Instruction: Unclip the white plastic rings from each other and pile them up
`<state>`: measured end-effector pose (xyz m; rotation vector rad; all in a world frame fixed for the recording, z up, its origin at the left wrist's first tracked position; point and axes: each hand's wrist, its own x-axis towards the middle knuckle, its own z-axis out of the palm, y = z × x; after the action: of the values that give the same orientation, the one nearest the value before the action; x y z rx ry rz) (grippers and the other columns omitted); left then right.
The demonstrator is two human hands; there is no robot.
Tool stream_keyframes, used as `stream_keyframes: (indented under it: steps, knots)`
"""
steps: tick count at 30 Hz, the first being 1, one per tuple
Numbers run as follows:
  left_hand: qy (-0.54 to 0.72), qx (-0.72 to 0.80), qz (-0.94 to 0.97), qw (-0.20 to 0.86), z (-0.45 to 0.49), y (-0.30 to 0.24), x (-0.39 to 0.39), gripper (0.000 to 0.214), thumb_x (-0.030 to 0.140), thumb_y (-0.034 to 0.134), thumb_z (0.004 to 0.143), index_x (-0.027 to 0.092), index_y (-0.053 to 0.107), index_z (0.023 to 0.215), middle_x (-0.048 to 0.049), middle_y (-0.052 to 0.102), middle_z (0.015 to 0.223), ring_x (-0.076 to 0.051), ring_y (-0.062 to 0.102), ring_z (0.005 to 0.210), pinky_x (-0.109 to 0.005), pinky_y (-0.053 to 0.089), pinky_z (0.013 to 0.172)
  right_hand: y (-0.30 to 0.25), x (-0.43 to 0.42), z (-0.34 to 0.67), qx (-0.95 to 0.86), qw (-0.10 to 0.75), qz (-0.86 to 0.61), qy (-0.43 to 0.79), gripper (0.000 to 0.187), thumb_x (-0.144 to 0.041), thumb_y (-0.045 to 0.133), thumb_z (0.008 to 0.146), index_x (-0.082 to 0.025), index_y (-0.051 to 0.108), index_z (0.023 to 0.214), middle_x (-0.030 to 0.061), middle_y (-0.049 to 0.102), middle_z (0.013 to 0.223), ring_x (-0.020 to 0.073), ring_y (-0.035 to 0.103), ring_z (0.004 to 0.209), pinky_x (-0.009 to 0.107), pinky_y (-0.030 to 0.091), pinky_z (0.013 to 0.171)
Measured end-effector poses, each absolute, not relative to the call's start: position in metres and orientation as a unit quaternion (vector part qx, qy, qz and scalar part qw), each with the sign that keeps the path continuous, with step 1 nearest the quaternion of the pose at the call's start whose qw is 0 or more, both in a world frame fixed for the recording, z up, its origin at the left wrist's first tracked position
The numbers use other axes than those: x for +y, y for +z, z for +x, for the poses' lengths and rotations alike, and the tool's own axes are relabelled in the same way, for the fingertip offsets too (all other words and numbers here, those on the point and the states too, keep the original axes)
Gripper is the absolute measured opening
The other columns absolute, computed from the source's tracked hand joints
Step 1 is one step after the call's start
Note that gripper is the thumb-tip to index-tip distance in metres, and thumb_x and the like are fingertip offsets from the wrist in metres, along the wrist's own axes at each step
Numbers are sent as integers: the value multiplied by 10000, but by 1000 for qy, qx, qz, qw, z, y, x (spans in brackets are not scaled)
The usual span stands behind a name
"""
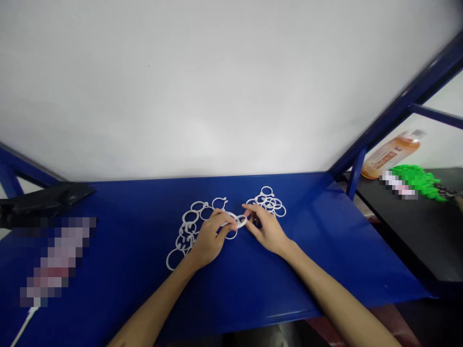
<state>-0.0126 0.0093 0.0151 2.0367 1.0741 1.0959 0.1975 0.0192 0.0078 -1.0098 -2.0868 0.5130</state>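
My left hand (213, 236) pinches a white curtain ring (241, 221) between thumb and fingertips, just above the blue tabletop (253, 279). My right hand (266, 229) has its fingers closed at that ring's right edge. Another white ring overlaps it beneath the left fingers, and how they are joined is too small to tell. To the left lies a spread of white rings (190, 217), some with gaps ending in small knobs; my left hand partly hides them. Behind my right hand sits a smaller heap of white rings (278, 207).
A white wall (202, 96) rises behind the table. At the left are a black plastic bag (54, 200) and a blurred-out item with a white cord (23, 323). Past the blue metal frame (356, 176) at right, an orange bottle (392, 154) and a green fuzzy thing (417, 178) rest on a black surface.
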Motion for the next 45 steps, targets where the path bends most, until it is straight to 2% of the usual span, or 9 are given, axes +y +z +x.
stream_keyframes:
  steps: [6, 11, 15, 18, 24, 30, 34, 41, 45]
  knots:
    - [421, 380, 802, 184, -7, 6, 5, 77, 241, 574, 955, 220, 646, 973, -45, 646, 1014, -196, 598, 1003, -364, 489, 918, 7, 20, 202, -820, 426, -345, 162, 210, -189, 499, 1004, -249, 606, 1175, 55, 712, 1026, 174, 683, 926, 315, 561, 812]
    - [358, 387, 846, 81, -10, -2, 7, 381, 302, 632, 928, 206, 550, 1288, -77, 655, 1157, -236, 582, 1094, -410, 476, 956, 11, 18, 201, -817, 446, -334, 150, 210, -179, 515, 998, -247, 606, 1175, 52, 723, 1012, 167, 697, 925, 301, 573, 809]
    - [338, 391, 855, 32, -11, -2, 10, 193, 175, 521, 977, 215, 630, 1131, -18, 696, 907, -196, 605, 890, -371, 474, 846, 10, 18, 200, -815, 451, -336, 141, 209, -168, 517, 994, -243, 605, 1168, 53, 726, 1023, 163, 698, 917, 298, 572, 808]
    - [357, 404, 841, 32, -11, 1, 9, 127, 154, 526, 962, 202, 634, 1009, -20, 694, 892, -193, 605, 887, -371, 472, 857, 9, 17, 200, -815, 449, -338, 145, 226, -157, 513, 991, -242, 597, 1182, 55, 726, 1047, 161, 698, 941, 294, 570, 820]
    - [401, 439, 801, 68, -9, 1, 5, 206, 192, 581, 911, 183, 557, 1116, -57, 683, 1011, -211, 626, 965, -391, 502, 890, 11, 14, 200, -799, 453, -353, 179, 232, -179, 578, 956, -251, 582, 1177, 29, 733, 985, 123, 681, 721, 243, 561, 670]
    - [407, 403, 818, 49, -11, 3, 7, 399, 106, 470, 961, 196, 459, 1349, -51, 712, 1045, -190, 651, 966, -382, 487, 904, 8, 16, 200, -822, 424, -312, 217, 146, -148, 544, 957, -244, 584, 1060, 55, 717, 1054, 176, 689, 1025, 300, 560, 848]
    - [390, 377, 838, 63, -12, 9, 4, 377, 75, 447, 943, 209, 522, 1287, -49, 707, 1055, -196, 639, 970, -386, 469, 890, 1, 18, 201, -821, 414, -325, 221, 181, -102, 510, 948, -242, 579, 1038, 51, 701, 1075, 165, 682, 1024, 297, 550, 860]
    - [380, 347, 856, 57, -8, 6, 1, 179, 244, 617, 921, 194, 591, 1091, -43, 717, 968, -198, 645, 867, -368, 470, 816, 0, 19, 203, -845, 377, -338, 171, 157, -101, 488, 937, -220, 577, 989, 75, 686, 1087, 165, 680, 994, 279, 556, 818]
    - [377, 354, 855, 28, -7, 5, 3, 84, 171, 564, 944, 197, 599, 1015, -21, 721, 913, -183, 649, 831, -353, 471, 795, 3, 19, 202, -849, 363, -353, 154, 149, -130, 477, 962, -218, 587, 1010, 77, 671, 1071, 158, 675, 931, 277, 559, 794]
